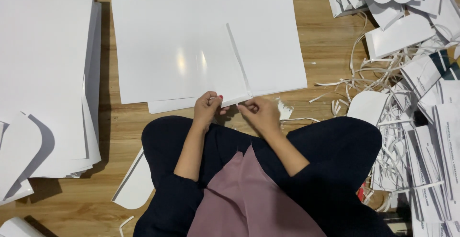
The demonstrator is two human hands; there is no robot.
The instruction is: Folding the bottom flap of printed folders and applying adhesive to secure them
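Sitting cross-legged on a wooden floor (326, 40), the person works at the near edge of a large glossy white sheet (191, 40) that lies flat just ahead of the knees. Far to the left of that sheet rises a tall stack of plain white sheets (43, 74), with a few round-cornered cut pieces (19, 146) slumped against its near side. Nearer the sheet, beside the left knee, a single round-cornered piece (136, 184) rests on the floor. The left hand (207, 108) sits at the sheet's near edge, its grip closed to a pinch on that edge, thumb and fingertips together. A narrow white strip (238, 60) runs from the sheet's near edge up across its right half, partly lifted from the surface. The right hand (261, 113) meets the near end of this strip, fingers curled and pinched tight around it, just beside the left hand. Right of the sheet, thin curled offcuts (364, 81) litter the floor, and beyond them spreads a loose heap of cut white card pieces (417, 21), some printed with dark lettering.
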